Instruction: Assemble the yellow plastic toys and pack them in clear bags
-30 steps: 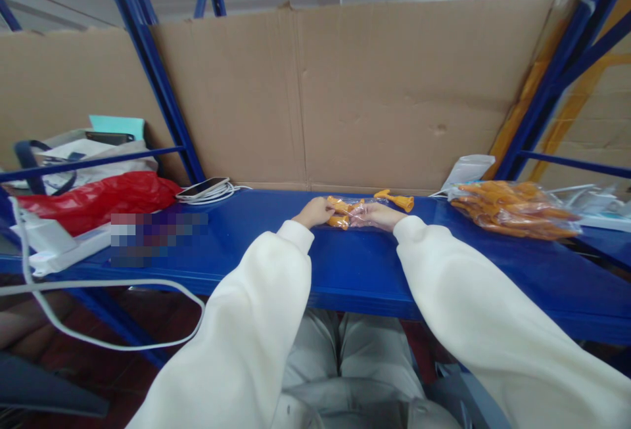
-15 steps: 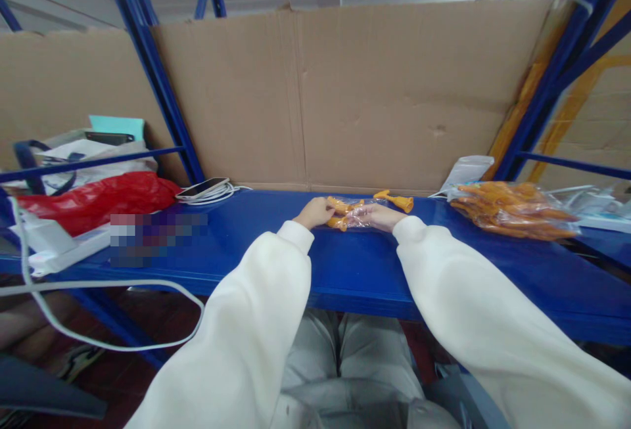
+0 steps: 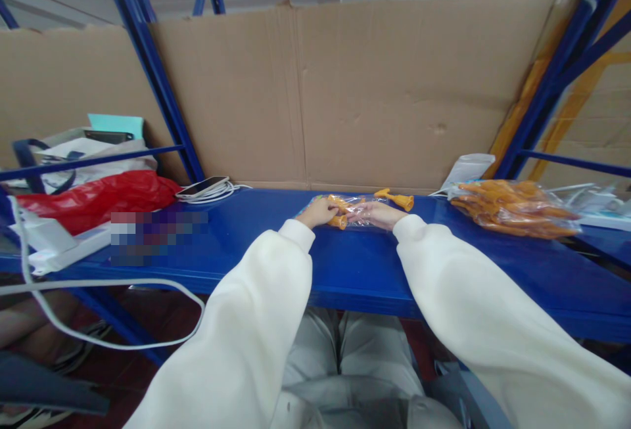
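Observation:
Both my hands rest on the blue shelf in front of me, meeting at a small clear plastic bag with orange plastic pieces in it. My left hand is closed on the bag's left end, where an orange piece sticks out. My right hand lies on the bag's right side with its fingers pinching the film. One loose orange piece lies just behind my right hand.
A heap of bagged orange pieces lies at the right, with a white pouch behind it. A phone on coiled white cable sits at the left, beside a red bag and a white power strip. Cardboard backs the shelf.
My hands stay on the small bag; the left one has shifted slightly and the bag's film now shows spread further to the left behind it.

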`<state>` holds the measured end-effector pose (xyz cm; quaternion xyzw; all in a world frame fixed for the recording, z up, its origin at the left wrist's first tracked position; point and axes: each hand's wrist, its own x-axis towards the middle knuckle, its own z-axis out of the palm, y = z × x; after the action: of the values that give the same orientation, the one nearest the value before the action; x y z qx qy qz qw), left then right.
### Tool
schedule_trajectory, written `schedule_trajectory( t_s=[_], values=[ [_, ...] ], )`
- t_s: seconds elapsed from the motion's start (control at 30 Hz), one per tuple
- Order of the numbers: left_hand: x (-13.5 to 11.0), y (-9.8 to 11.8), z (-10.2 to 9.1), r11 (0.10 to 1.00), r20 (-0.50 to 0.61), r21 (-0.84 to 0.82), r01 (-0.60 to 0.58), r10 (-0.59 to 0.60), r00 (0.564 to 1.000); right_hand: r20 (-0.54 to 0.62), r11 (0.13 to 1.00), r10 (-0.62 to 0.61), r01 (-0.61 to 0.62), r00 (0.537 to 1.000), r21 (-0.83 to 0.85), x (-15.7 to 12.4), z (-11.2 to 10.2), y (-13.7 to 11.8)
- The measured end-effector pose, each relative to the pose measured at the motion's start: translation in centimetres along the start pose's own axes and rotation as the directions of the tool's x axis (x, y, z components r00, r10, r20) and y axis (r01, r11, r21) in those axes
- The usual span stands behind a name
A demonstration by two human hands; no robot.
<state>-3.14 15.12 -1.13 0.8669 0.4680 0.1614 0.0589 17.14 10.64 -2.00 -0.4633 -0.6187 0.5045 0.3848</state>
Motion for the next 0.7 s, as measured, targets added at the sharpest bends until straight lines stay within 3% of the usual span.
schedule_trajectory(
  t_s=[0.37,0.47,0.6,0.7],
  values=[
    [0.3,-0.2,0.1,0.998,0.021,0.051,0.049,-0.05,0.999,-0.084,1.0,-0.016,0.017,0.996,0.016,0.5,0.4,-0.1],
    [0.4,-0.4,0.2,0.997,0.01,0.059,0.042,-0.042,0.999,-0.119,0.999,0.037,-0.034,0.992,0.027,0.6,0.1,-0.2],
    [0.3,-0.4,0.1,0.995,0.035,0.085,0.041,-0.045,0.998,-0.259,0.994,0.101,-0.089,0.961,0.06,1.0,-0.9,-0.1],
    [0.2,-0.2,-0.1,0.993,0.056,0.112,0.038,-0.044,0.997,-0.258,0.994,0.108,-0.095,0.96,0.062,1.2,-1.4,0.1]
  ],
)
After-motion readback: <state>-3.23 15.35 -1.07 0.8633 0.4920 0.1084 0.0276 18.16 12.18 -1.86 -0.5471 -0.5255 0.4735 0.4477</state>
